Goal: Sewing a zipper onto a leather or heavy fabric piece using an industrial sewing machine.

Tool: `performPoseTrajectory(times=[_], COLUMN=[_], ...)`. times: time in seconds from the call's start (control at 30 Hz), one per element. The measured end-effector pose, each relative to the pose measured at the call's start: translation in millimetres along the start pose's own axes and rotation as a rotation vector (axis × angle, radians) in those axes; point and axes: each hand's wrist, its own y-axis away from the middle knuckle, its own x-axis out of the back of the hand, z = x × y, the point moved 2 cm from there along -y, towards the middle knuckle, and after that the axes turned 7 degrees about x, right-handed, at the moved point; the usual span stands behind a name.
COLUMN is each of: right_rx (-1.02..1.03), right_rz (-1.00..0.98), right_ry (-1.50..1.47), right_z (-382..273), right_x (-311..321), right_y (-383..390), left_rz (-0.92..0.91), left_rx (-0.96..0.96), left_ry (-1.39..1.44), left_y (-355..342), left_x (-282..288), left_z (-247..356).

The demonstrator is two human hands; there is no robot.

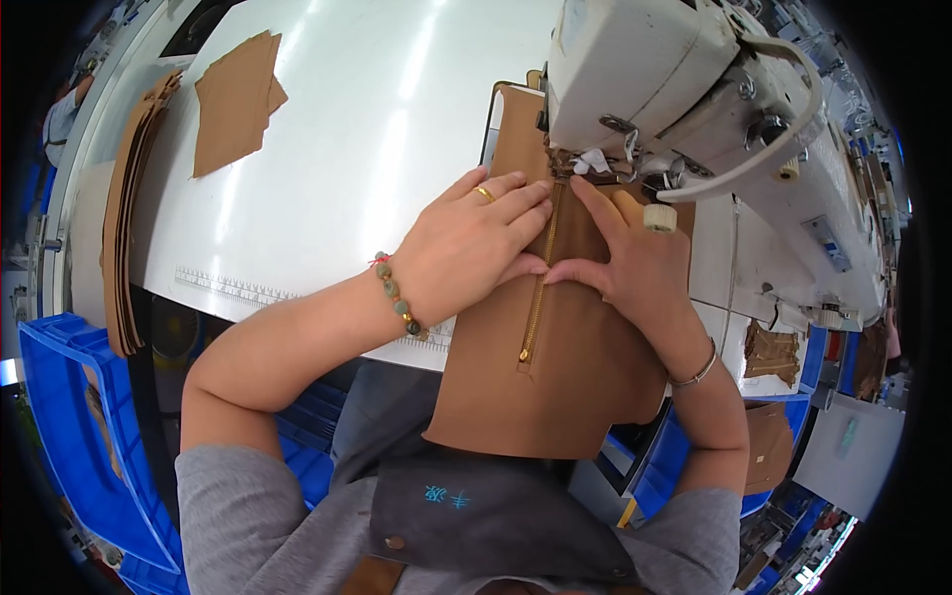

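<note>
A large brown panel (555,397), leather-like, lies under the sewing machine (635,79) and hangs over the table's front edge toward my lap. Down its middle runs a brass-toothed zipper (536,315), its slider at the near end. My left hand (476,230) rests flat on the panel left of the zipper, fingers stretched toward the needle area. To the right of the zipper, my right hand (635,253) presses on the panel with thumb and forefinger spread. Both thumb tips almost meet over the zipper. The needle itself is hidden by machine parts.
Several brown pieces (236,104) lie at the table's far left. A stack of brown panels (134,213) stands along the left edge, above a blue crate (94,426). A printed ruler (228,288) marks the front edge. More brown pieces (771,354) sit at right.
</note>
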Motion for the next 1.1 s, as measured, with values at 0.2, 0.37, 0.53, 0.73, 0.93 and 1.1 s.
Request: performPoseTrajectory(times=[0.2, 0.37, 0.53, 0.73, 0.93, 1.1], right_rx=[0.152, 0.157, 0.172, 0.177, 0.155, 0.127], right_rz=[0.153, 0.125, 0.137, 0.132, 0.130, 0.000], right_ry=[-0.027, -0.068, -0.053, -0.056, -0.094, -0.144], right_z=[-4, -3, -1, 0, 1, -32], right_x=[-1, -2, -3, -2, -1, 6], right_y=[-1, -2, -3, -3, -4, 23], left_rz=[0.008, 0.010, 0.016, 0.034, 0.015, 0.040], left_rx=[0.000, 0.007, 0.006, -0.008, 0.011, 0.007], left_ry=[0.003, 0.008, -0.010, -0.002, 0.006, 0.049], left_y=[0, 1, -1, -1, -1, 1], left_x=[0, -1, -1, -3, -4, -6], left_z=[-1, 0, 0, 0, -1, -4])
